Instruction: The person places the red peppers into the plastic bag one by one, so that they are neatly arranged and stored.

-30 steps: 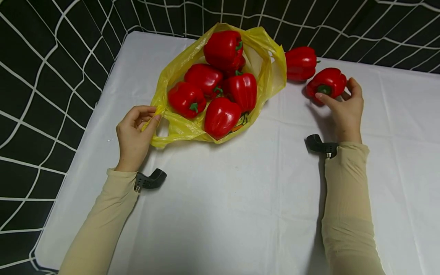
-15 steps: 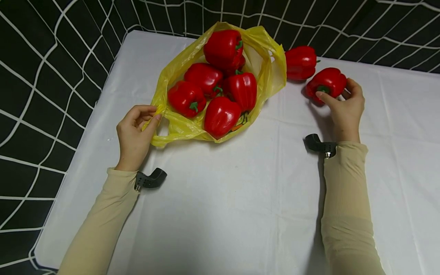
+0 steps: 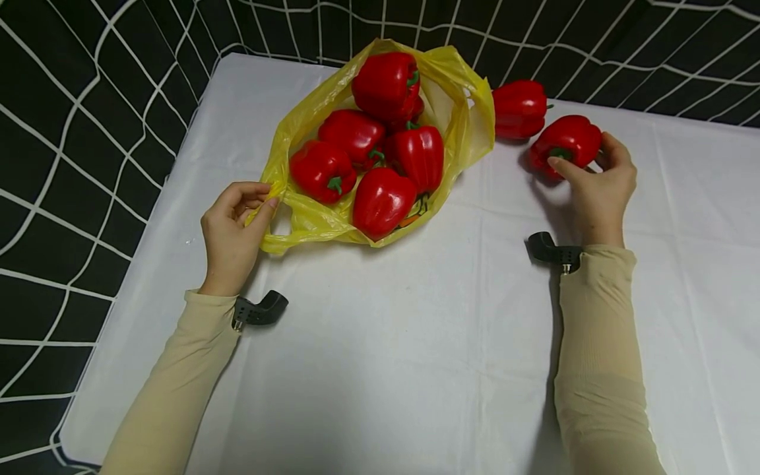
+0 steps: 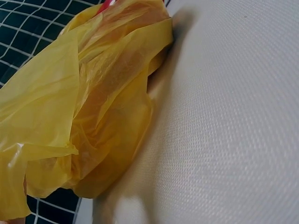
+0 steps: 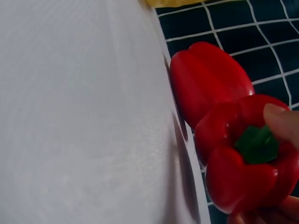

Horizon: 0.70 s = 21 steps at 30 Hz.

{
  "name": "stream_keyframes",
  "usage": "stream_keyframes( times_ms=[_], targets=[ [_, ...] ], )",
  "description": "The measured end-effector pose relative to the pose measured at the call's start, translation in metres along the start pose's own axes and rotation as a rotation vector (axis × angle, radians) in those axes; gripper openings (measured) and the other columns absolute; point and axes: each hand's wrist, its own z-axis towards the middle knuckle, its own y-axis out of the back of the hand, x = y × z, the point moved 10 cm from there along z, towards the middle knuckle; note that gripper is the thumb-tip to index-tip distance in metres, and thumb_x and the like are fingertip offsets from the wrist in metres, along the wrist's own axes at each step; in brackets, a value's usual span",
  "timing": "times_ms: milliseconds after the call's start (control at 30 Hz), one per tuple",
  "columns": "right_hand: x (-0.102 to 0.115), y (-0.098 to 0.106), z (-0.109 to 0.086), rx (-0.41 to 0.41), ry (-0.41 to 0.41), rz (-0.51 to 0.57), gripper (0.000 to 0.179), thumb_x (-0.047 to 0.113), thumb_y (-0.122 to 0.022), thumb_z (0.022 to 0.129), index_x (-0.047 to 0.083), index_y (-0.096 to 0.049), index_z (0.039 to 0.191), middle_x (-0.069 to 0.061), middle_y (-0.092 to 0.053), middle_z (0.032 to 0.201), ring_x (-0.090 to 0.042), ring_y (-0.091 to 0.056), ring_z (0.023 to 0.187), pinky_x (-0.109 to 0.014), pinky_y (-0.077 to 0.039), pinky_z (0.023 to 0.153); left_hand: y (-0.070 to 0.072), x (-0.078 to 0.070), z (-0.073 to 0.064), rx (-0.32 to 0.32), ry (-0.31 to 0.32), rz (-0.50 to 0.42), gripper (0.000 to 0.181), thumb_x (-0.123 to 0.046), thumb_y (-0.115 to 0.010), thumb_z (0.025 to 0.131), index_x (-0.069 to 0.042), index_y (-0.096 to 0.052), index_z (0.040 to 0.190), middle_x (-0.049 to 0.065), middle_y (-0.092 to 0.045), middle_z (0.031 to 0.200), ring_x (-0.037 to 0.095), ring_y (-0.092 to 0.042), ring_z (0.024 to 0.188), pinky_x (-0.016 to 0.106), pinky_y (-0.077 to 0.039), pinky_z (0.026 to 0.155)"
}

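Note:
A yellow plastic bag (image 3: 315,221) lies with its mouth spread at the back of the table, several red bell peppers (image 3: 382,203) inside it. At its left handle my left hand (image 3: 230,241) pinches the plastic between thumb and fingers. The left wrist view shows mostly the bag's crumpled side (image 4: 112,98). To the right, my right hand (image 3: 607,188) grips a red bell pepper (image 3: 570,140), thumb by its green stem (image 5: 257,144) and fingers around the far side. Another red bell pepper (image 3: 519,109) lies just behind it, beside the bag's right edge.
A white cloth covers the table (image 3: 380,356). Dark walls with a white net pattern (image 3: 534,39) stand along the back and left edges. A black wrist camera mount (image 3: 261,309) juts from the left sleeve and a similar mount (image 3: 552,251) from the right one.
My right hand and the bell pepper in it have shifted very slightly to the right. The left hand and the bag stay where they were.

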Motion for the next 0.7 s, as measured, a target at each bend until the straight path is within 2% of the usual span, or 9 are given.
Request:
stream_keyframes(
  times_ms=[300,700],
  targets=[
    [0.012,0.003,-0.007,-0.012,0.018,0.101,0.079,0.018,-0.085,0.070,0.016,-0.046,0.138,-0.001,-0.047,0.137,-0.009,-0.042,0.121,-0.022,-0.038,0.101,0.000,0.000,0.000,-0.004,-0.013,0.002,0.020,0.007,-0.068,0.082,0.012,-0.063,0.100,0.017,-0.063,0.093,0.006,-0.058,0.082,0.020,-0.051,0.080],
    [0.052,0.004,-0.024,0.008,0.118,0.376,0.073,0.007,-0.086,0.065,0.012,-0.054,0.131,-0.003,-0.051,0.133,-0.013,-0.047,0.120,-0.024,-0.041,0.100,0.001,0.001,0.000,-0.005,-0.003,-0.002,0.022,0.008,-0.068,0.081,0.013,-0.062,0.102,0.018,-0.064,0.093,0.007,-0.058,0.082,0.021,-0.051,0.079]
  ],
)
